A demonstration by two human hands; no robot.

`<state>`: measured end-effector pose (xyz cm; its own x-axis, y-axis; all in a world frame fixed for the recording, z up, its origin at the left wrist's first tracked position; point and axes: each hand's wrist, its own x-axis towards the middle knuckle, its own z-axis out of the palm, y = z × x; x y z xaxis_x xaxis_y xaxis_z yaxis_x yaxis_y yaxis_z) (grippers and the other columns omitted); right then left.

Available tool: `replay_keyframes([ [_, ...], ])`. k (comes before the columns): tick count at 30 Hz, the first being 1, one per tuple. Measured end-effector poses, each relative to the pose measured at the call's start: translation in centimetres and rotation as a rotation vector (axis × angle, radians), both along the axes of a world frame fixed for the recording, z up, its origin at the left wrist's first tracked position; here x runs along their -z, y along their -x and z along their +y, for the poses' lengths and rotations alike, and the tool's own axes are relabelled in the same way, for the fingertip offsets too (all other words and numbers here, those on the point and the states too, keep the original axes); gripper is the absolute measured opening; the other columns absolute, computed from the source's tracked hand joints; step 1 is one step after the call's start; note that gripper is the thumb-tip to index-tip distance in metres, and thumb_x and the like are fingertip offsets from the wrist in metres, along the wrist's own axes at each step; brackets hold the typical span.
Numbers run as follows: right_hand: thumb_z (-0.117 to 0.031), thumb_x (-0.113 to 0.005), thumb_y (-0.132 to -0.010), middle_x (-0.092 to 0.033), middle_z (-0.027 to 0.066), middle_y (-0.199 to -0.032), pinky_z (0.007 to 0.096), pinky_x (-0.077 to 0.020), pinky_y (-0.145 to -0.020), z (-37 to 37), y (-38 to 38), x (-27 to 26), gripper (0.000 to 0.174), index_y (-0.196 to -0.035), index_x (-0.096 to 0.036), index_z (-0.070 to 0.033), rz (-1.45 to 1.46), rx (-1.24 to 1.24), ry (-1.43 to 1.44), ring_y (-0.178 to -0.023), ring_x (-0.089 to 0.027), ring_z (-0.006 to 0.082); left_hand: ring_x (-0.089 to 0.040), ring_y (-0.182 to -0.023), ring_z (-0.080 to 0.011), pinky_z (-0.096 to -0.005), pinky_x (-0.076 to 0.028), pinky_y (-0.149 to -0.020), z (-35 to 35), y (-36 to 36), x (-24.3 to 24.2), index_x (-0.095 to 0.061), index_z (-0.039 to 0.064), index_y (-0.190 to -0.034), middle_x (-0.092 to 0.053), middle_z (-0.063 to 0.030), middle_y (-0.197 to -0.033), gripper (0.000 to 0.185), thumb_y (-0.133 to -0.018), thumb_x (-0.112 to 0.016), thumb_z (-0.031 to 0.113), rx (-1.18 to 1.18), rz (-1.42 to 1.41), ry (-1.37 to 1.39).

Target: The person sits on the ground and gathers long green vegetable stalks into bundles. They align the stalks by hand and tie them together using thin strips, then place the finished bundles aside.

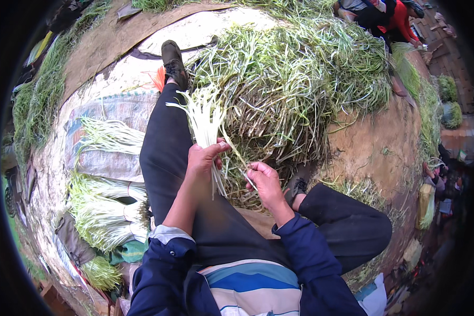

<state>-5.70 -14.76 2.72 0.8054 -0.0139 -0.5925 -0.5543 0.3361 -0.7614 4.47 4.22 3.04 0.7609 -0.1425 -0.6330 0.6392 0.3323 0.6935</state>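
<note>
My left hand [206, 157] is closed around a bunch of pale green-white stalks [205, 118], which look like garlic or chive shoots. Their leafy ends fan out upward, and a few thin ends hang below the fist. To its right, my right hand [265, 182] pinches a single stalk [237, 152] between thumb and fingers. That stalk slants up toward the bunch and looks yellowish and withered near its upper part. Just beyond both hands lies a large heap of the same green stalks [276, 94], its brownish ends turned toward me.
Left of my stretched leg, loose stalks [112, 134] lie on a woven plastic sack [106, 164]. Below them are several tied bundles [110, 213] with thin red bands. Orange strings [158, 79] lie by my shoe [173, 59]. Another person [395, 19] bends over stalks at upper right.
</note>
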Motion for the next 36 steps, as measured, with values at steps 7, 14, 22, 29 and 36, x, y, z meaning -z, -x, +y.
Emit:
replay_keyframes([
  [7,-0.009,-0.06,-0.1,-0.062,-0.0018,-0.082,0.0243,-0.0515,-0.061,1.4,0.3,0.8,0.009,-0.101,-0.066,-0.003,0.005,-0.099,-0.023,-0.068,-0.058,0.0068,-0.056,-0.05,-0.0093,-0.0251,-0.047,-0.047,-0.4,0.4,-0.3,-0.069,0.001,-0.104,-0.075,-0.0083,-0.085,0.024,-0.084,-0.078,0.01,0.047,-0.092,-0.113],
  [14,-0.008,-0.065,-0.097,-0.061,-0.0035,-0.075,0.023,-0.0419,-0.056,2.5,-1.8,0.8,0.006,-0.095,-0.067,-0.002,-0.104,-0.041,0.06,-0.064,-0.054,0.0047,-0.056,-0.05,-0.0096,-0.0248,-0.046,-0.047,-1.1,1.0,0.2,-0.069,0.001,-0.104,-0.068,-0.0028,-0.075,0.025,-0.082,-0.079,0.005,0.116,-0.102,-0.137],
  [22,-0.005,-0.063,-0.097,-0.061,-0.0025,-0.077,0.0224,-0.0453,-0.058,3.5,-3.0,1.6,0.006,-0.091,-0.064,-0.005,-0.041,-0.003,0.207,-0.064,-0.054,0.0059,-0.058,-0.052,-0.01,-0.0249,-0.046,-0.047,-0.8,1.0,0.2,-0.069,0.0,-0.106,-0.07,-0.0049,-0.077,0.025,-0.084,-0.078,0.006,0.068,-0.107,-0.121],
  [29,-0.007,-0.067,-0.093,-0.063,-0.0025,-0.077,0.0242,-0.0441,-0.059,3.7,-3.2,1.7,0.007,-0.094,-0.069,-0.001,-0.114,0.001,0.185,-0.067,-0.055,0.0056,-0.058,-0.053,-0.0098,-0.0244,-0.046,-0.048,-1.4,1.2,0.3,-0.068,0.001,-0.105,-0.069,-0.0039,-0.077,0.023,-0.084,-0.077,0.004,0.085,-0.088,-0.089],
  [36,-0.003,-0.066,-0.094,-0.06,-0.0051,-0.074,0.0218,-0.0388,-0.056,3.9,-3.1,2.8,0.007,-0.087,-0.067,-0.004,-0.136,0.184,0.072,-0.064,-0.05,0.0028,-0.057,-0.053,-0.0092,-0.0243,-0.045,-0.047,-1.3,1.2,0.4,-0.068,0.001,-0.103,-0.067,-0.0021,-0.075,0.022,-0.083,-0.077,0.003,0.098,-0.129,-0.117],
])
